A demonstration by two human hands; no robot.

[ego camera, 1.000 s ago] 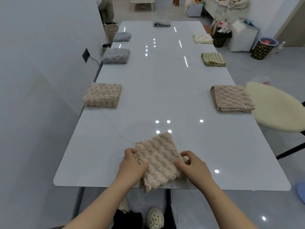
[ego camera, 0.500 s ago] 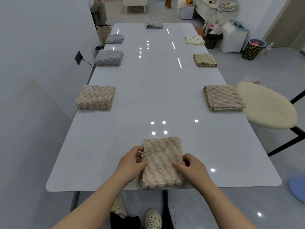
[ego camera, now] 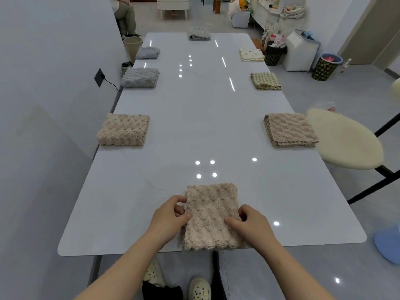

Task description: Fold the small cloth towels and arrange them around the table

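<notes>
Left arm: bare forearm, enters from lower left, angled up toward centre.
Left hand [ego camera: 171, 215]: back up, thumb on top of towel [ego camera: 211, 213] left edge, fingers curled at edge, pinching it.
Right arm: bare forearm, enters from lower right, angled inward.
Right hand [ego camera: 252, 224]: back up, thumb laid on towel right edge, fingers curled against edge, gripping.
</notes>
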